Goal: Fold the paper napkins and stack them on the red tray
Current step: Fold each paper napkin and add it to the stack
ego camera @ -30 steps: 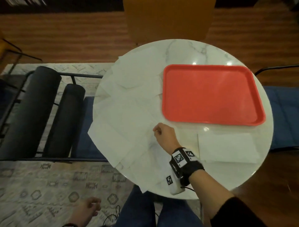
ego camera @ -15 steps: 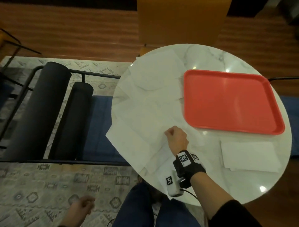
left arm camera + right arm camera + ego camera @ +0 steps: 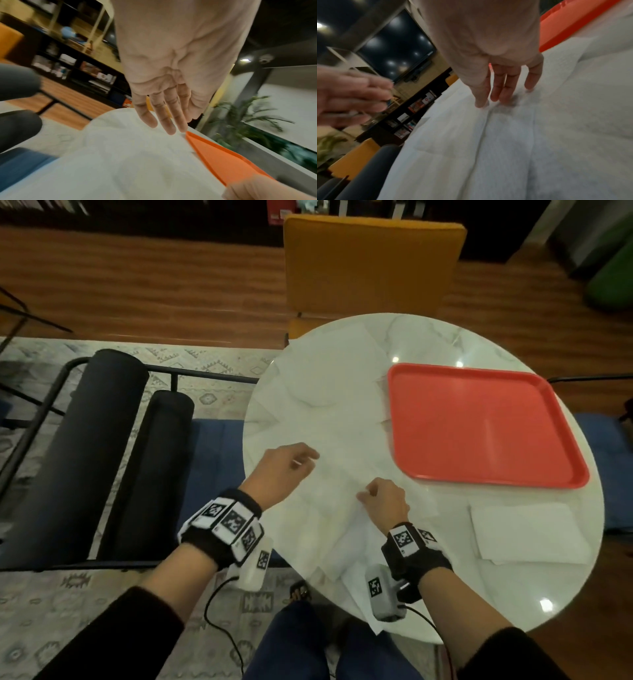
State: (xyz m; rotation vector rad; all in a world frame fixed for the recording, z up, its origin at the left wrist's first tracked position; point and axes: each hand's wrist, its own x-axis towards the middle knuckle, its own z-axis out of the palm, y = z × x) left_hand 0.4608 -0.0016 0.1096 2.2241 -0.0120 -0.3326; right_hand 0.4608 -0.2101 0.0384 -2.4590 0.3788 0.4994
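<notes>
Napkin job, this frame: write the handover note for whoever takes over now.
Left hand: fingers straight, over the loose napkins, holding nothing.
Right hand: fingertips down on a napkin near the table's front; whether it pinches is unclear.
Red tray: bare, on the table's right half.
Done: one folded napkin lies on the table in front of the tray, not yet on it.
Left: fold the spread-out pile, stack everything on the tray.

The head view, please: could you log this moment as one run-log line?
left hand: open over loose napkins | right hand: fingers on napkins | red tray: bare | folded napkin: on table
</notes>
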